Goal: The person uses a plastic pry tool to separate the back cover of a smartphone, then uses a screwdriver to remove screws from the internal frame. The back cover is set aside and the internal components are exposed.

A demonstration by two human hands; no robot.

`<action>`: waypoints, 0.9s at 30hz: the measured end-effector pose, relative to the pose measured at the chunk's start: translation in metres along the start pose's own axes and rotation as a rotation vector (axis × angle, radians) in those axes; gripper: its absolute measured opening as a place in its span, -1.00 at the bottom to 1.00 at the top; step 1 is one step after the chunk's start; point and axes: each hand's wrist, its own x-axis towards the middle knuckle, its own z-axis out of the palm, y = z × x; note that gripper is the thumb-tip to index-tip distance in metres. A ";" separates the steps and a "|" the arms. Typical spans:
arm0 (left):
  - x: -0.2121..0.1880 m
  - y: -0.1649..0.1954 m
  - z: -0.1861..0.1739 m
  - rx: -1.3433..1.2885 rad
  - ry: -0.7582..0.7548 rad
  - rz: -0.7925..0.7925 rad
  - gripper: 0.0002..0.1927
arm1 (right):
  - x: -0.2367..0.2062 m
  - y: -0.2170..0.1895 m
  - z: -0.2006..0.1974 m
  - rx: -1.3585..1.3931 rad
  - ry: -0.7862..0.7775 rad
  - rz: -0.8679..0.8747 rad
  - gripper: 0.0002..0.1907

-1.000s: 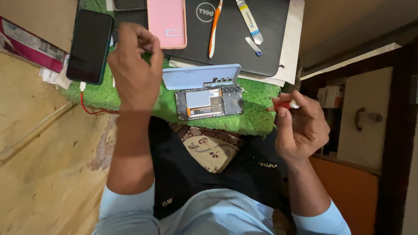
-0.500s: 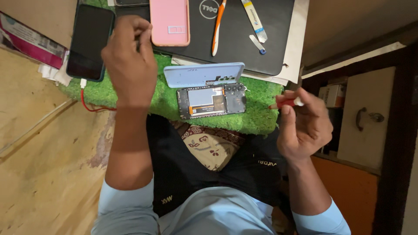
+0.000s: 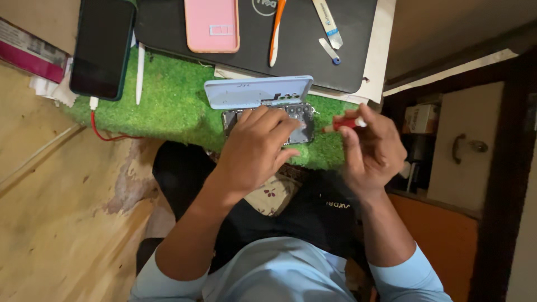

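Left hand (image 3: 254, 148) has dropped from up by the black phone (image 3: 100, 47) onto the opened phone (image 3: 268, 124), fingers spread flat on it, not clamped. Right hand (image 3: 372, 148) just beside, pinched shut on a red screwdriver (image 3: 342, 124). Opened phone sits on green turf mat (image 3: 173, 103) w/ its blue back cover (image 3: 257, 91) touching behind. Farther: laptop (image 3: 302, 50) w/ pink phone (image 3: 212, 25), orange tool (image 3: 276, 28).

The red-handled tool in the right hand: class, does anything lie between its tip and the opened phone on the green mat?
Only the left hand, which lies over most of the opened phone. The red-handled tool in the right hand is just off the phone's uncovered right end, with bare green mat between them.
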 end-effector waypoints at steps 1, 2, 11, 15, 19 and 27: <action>-0.001 0.000 0.000 0.010 -0.014 -0.008 -0.52 | -0.001 -0.001 0.000 0.002 -0.014 0.013 -0.61; -0.002 -0.001 -0.001 0.020 -0.027 -0.017 -0.49 | -0.002 -0.003 0.000 -0.015 -0.032 0.022 -0.60; -0.004 -0.008 0.003 0.003 -0.042 -0.046 -0.52 | -0.008 -0.001 0.010 0.007 -0.068 0.008 -0.59; -0.004 -0.008 0.003 -0.002 -0.054 -0.066 -0.53 | -0.007 -0.002 0.011 -0.038 -0.073 -0.012 -0.58; -0.004 -0.008 0.003 -0.006 -0.059 -0.081 -0.53 | -0.004 -0.002 0.012 -0.069 -0.078 -0.047 -0.57; -0.003 -0.008 0.004 0.019 -0.061 -0.072 -0.52 | 0.000 -0.006 0.014 -0.162 -0.086 -0.115 -0.57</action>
